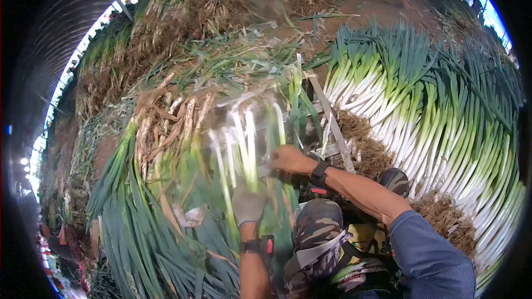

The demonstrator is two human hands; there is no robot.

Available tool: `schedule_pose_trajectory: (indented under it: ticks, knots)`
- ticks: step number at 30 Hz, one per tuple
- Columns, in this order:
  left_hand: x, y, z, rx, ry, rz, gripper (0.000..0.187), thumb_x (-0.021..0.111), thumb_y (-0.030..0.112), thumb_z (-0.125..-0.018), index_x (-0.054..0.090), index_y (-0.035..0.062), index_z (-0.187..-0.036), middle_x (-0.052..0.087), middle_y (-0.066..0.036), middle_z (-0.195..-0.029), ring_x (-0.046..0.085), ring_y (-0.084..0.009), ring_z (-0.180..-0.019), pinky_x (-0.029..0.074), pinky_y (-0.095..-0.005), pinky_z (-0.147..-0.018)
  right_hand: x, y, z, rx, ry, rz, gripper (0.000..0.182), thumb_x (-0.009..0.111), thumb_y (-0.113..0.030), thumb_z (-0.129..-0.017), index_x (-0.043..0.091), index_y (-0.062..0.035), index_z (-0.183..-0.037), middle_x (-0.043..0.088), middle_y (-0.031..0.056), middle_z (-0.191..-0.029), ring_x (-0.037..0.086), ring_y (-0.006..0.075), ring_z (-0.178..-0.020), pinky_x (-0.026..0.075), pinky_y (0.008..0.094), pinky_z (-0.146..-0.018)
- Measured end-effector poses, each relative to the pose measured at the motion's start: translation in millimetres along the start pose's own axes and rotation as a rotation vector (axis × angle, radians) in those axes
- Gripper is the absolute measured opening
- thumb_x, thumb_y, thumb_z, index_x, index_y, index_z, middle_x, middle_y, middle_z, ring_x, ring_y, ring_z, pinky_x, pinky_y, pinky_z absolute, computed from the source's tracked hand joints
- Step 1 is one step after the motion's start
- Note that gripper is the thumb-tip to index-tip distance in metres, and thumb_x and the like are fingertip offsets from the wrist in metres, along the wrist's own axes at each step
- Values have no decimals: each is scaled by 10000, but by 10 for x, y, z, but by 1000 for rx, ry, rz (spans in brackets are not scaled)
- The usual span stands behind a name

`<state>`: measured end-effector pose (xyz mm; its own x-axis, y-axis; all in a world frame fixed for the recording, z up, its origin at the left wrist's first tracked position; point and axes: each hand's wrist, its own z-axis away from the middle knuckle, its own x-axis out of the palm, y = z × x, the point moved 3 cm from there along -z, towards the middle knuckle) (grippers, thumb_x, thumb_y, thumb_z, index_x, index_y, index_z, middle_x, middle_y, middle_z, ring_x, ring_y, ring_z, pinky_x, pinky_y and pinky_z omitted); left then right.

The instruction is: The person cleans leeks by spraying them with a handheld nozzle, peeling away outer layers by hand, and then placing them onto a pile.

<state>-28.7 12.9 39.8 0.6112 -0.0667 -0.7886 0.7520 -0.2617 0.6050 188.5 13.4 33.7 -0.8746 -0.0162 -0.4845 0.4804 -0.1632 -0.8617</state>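
Observation:
My left hand (249, 204), in a pale glove, is closed around green onions just below their white stems (244, 144), which point away from me. Slightly blurred, my bare right hand (289, 160) sits to the right of these stems with its fingers curled in; what they hold, if anything, is hidden. Under and left of my left hand lies a heap of unpeeled green onions (144, 227) with dry brown outer skins and long dark leaves. A few more white stems lie beside the held ones.
A large row of peeled green onions (421, 133) fans out on the right, roots (360, 138) toward me. A metal frame (332, 122) stands between it and my hands. Leaf scraps (233, 58) cover the ground ahead. Rooted bundles (188, 5) are stacked at the back left.

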Motion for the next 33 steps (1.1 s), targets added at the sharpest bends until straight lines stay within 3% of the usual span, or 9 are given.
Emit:
schedule_pose_trajectory:
  ticks: [4,7,10,13,16,19,27,29,33]
  knots:
    - [56,-58,-41,-107,-140,48,483,771,247,-747,699,14,-1164,733,-245,-1003,707,-426,-938,555,-482,-860,-195,418,-166,2,304,99,519,782,-272,-821,587,141,-1068,668,373,-959,674,519,-966,551,533,-855]
    - [129,-24,-131,-170,-212,-11,483,764,267,-754,689,6,-1153,723,-265,-998,701,-449,-952,551,-505,-855,-176,565,-203,110,235,62,528,798,-264,-809,577,141,-1066,673,373,-970,678,519,-959,551,525,-861]
    - [152,43,-138,-211,-225,-60,465,775,224,-739,682,-27,-1120,733,-273,-965,716,-433,-926,556,-495,-830,-10,732,-366,-38,332,128,528,800,-233,-800,567,156,-1071,675,380,-994,676,532,-984,549,527,-878]
    - [121,24,-172,-207,-250,38,468,776,221,-741,678,-39,-1118,733,-273,-955,722,-421,-917,559,-476,-828,-46,678,-318,173,420,-4,421,791,-216,-813,615,116,-1004,712,289,-912,727,412,-874,569,461,-778]
    - [114,3,-193,-169,-250,150,463,773,209,-747,677,-41,-1125,736,-255,-943,728,-389,-890,561,-446,-827,-193,346,-120,306,164,-565,294,775,-212,-840,659,51,-902,689,135,-793,683,227,-710,522,364,-633]
    - [110,59,-253,-154,-198,210,455,771,198,-753,679,-37,-1132,740,-230,-934,730,-356,-867,562,-424,-823,-171,185,-106,309,126,-822,238,764,-224,-870,683,-7,-814,627,25,-732,568,102,-628,432,307,-555]
    - [87,317,-182,21,-124,274,451,780,209,-813,673,-13,-1190,725,-239,-1027,715,-359,-943,546,-437,-852,63,35,-177,249,-50,-748,333,797,-325,-903,726,0,-925,647,12,-756,520,101,-614,390,325,-540]
    - [79,389,-159,182,-67,189,470,784,219,-829,662,-13,-1219,710,-258,-1090,699,-383,-1002,535,-441,-883,202,74,-268,183,4,-755,359,810,-279,-894,724,37,-1041,705,57,-893,604,134,-747,473,321,-651]
    - [-61,371,-155,150,-240,335,466,735,256,-882,652,-5,-1260,691,-248,-1115,668,-431,-1021,520,-467,-907,180,41,-222,209,-86,-908,378,812,-192,-876,696,50,-1142,735,106,-1041,669,176,-939,524,332,-853]
